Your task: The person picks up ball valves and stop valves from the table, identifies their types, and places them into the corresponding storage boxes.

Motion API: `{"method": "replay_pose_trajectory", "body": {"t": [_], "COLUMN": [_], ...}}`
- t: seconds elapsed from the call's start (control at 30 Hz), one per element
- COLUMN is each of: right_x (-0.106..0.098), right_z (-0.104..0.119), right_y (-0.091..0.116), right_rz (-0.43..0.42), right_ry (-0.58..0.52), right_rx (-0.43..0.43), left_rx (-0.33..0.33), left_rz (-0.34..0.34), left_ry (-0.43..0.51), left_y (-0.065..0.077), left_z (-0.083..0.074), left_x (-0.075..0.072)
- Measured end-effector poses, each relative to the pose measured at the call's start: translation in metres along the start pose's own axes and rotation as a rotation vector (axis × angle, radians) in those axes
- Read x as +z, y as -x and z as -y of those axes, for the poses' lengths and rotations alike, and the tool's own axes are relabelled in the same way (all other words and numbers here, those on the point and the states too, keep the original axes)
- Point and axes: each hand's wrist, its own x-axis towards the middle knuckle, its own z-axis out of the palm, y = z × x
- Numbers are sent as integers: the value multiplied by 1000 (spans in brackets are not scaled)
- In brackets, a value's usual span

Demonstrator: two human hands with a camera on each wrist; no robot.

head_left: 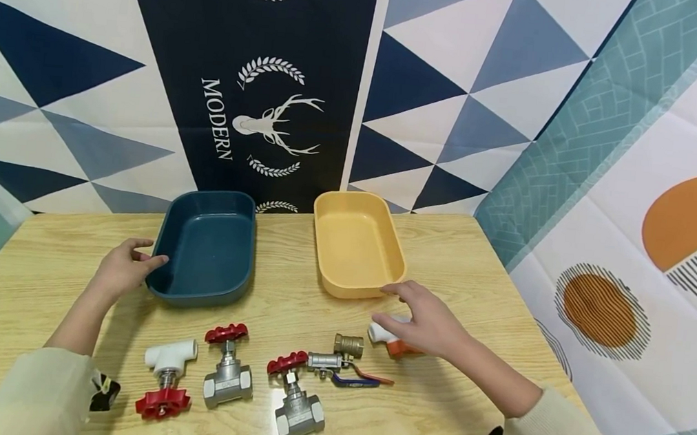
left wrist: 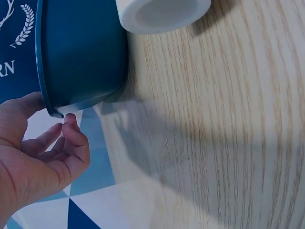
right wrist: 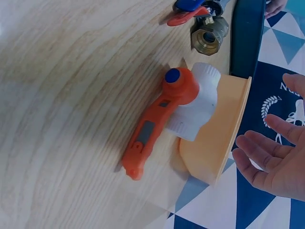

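Observation:
My left hand is at the left side of a dark blue plastic bin, thumb over the rim and curled fingers outside, pinching the edge. In the left wrist view the blue bin's wall shows between thumb and fingers. My right hand hovers at the near right corner of a yellow bin, fingers loosely spread, holding nothing. Below that hand lies a white plastic ball valve with an orange lever handle, partly hidden in the head view.
Nearer me lie a white pipe valve with a red handwheel, two steel gate valves with red wheels, a brass valve and a small steel valve with a blue lever. Patterned cloth hangs behind the wooden table.

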Motion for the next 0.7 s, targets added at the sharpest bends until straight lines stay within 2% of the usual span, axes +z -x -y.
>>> {"method": "replay_pose_trajectory", "body": {"t": [0.33,0.7], "right_x": [1,7], "right_z": [-7,-16], "right_y": [7,12], "right_rz": [-15,10], "right_ry": [-17,-18], "right_rx": [7,12], "left_rx": [-13,10], "left_rz": [4,-42], "left_ry": [-7,-13], "left_y": [0,-3], "left_z": [3,5], "left_x": [3,4]}}
